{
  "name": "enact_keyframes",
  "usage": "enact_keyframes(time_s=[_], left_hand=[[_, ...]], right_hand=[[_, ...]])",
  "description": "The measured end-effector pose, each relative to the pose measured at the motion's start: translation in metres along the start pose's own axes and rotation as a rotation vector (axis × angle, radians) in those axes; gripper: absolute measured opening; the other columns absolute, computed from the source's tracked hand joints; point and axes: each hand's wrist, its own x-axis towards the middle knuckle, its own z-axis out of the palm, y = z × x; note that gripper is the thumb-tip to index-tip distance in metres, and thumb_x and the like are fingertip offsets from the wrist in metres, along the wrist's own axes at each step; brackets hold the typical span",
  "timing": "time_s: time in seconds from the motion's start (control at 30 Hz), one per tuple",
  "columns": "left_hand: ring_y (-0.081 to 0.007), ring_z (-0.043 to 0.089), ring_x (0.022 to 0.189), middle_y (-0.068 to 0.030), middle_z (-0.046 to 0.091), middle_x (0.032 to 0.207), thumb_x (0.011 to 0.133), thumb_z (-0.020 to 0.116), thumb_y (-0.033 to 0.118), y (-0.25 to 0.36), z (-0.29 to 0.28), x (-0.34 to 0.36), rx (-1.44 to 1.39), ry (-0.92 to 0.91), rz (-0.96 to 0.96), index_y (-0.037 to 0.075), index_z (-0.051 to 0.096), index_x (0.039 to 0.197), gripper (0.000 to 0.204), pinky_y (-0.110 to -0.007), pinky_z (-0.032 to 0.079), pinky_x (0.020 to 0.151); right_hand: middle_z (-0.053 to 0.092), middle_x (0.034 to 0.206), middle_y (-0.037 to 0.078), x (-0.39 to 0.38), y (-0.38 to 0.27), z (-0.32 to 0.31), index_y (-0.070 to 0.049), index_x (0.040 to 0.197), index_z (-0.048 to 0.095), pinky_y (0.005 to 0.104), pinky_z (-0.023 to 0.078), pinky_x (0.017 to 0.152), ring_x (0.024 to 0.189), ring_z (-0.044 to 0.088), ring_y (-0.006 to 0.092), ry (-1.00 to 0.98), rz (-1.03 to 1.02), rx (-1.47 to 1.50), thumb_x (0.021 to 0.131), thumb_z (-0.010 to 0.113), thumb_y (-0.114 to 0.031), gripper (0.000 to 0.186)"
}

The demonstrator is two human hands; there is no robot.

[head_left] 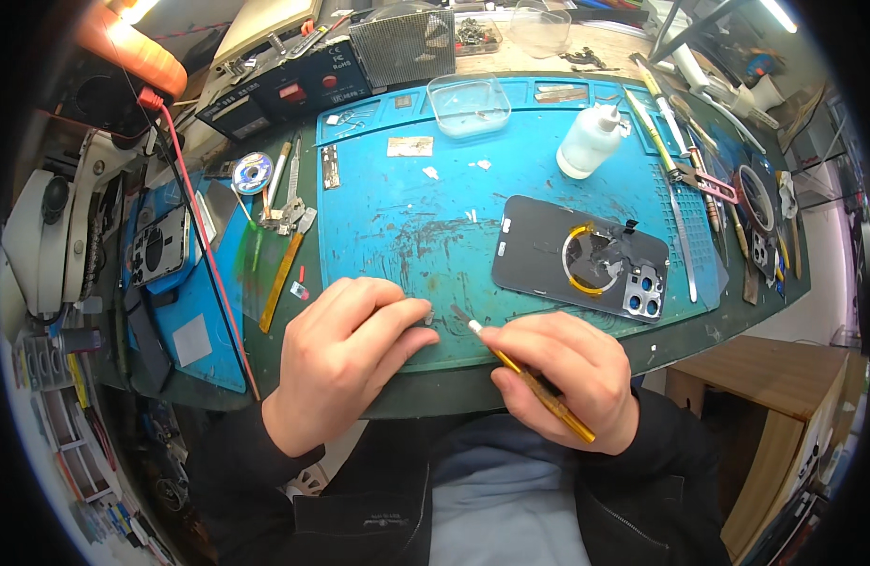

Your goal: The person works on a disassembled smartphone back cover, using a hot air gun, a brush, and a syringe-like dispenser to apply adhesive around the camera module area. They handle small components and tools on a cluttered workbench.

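Observation:
My right hand [571, 377] grips a craft knife [515, 365] with a gold handle and a white collar, its blade tip pointing up and left. Opposite it, my left hand [339, 354] pinches a tiny pale piece [429, 319] between thumb and index finger; what kind it is I cannot tell. The blade and the piece are a short way apart, over the near edge of the blue work mat [388, 236]. To the right lies a dark phone back panel [538, 250] with a round yellow-edged opening and a camera cutout, touched by neither hand.
A white squeeze bottle [590, 143] and a clear plastic tub [469, 106] stand farther back. Tweezers and other tools [675, 179] line the right side. At left are a solder spool [253, 173], an amber strip [282, 283] and a red cable [194, 208].

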Motion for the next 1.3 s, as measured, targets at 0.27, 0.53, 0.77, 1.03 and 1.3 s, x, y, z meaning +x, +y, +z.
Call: enact_keyframes(time_s=[0.27, 0.53, 0.77, 1.03, 1.3], left_hand=[[-0.0274, 0.069, 0.085, -0.0124, 0.070, 0.097, 0.078, 0.080, -0.006, 0.002, -0.003, -0.002, 0.123, -0.012, 0.137, -0.002, 0.071, 0.102, 0.026, -0.037, 0.056, 0.070], [-0.0287, 0.071, 0.086, -0.0121, 0.072, 0.096, 0.084, 0.074, -0.008, 0.013, -0.004, 0.001, -0.124, -0.029, -0.039, 0.000, 0.072, 0.103, 0.021, -0.036, 0.057, 0.075], [-0.0298, 0.071, 0.086, -0.0110, 0.072, 0.095, 0.085, 0.072, -0.006, 0.024, 0.000, 0.005, 0.028, -0.023, -0.097, 0.001, 0.072, 0.101, 0.018, -0.037, 0.056, 0.076], [-0.0258, 0.070, 0.085, -0.0094, 0.071, 0.095, 0.083, 0.074, -0.007, 0.016, 0.012, -0.002, -0.081, 0.053, -0.073, 0.002, 0.074, 0.097, 0.017, -0.034, 0.056, 0.074], [-0.0213, 0.070, 0.081, -0.0094, 0.071, 0.095, 0.084, 0.072, -0.009, 0.010, 0.016, -0.001, -0.157, 0.053, -0.068, 0.001, 0.074, 0.100, 0.018, -0.031, 0.057, 0.071]], right_hand=[[0.070, 0.097, 0.016, -0.007, 0.000, -0.006, 0.002, 0.116, 0.069, 0.0366, 0.057, 0.071, 0.082, 0.070, 0.0314, 0.021, 0.073, 0.086, 0.083, 0.078, 0.002, 0.035], [0.070, 0.097, 0.013, -0.009, -0.005, -0.017, 0.000, 0.111, 0.070, 0.0336, 0.056, 0.070, 0.080, 0.070, 0.0269, 0.032, 0.075, 0.107, 0.083, 0.079, 0.004, 0.030], [0.068, 0.091, 0.012, 0.000, -0.004, -0.017, -0.001, 0.109, 0.070, 0.0329, 0.054, 0.068, 0.077, 0.068, 0.0272, 0.003, 0.064, 0.031, 0.084, 0.077, 0.004, 0.026], [0.069, 0.086, 0.005, 0.004, 0.007, -0.007, 0.000, 0.101, 0.072, 0.0252, 0.048, 0.061, 0.069, 0.062, 0.0117, 0.007, 0.080, 0.018, 0.094, 0.076, -0.004, 0.008], [0.065, 0.085, 0.008, 0.003, 0.010, -0.004, -0.006, 0.096, 0.067, 0.0361, 0.052, 0.063, 0.069, 0.064, 0.0267, 0.004, 0.084, -0.006, 0.094, 0.077, -0.016, 0.014]])
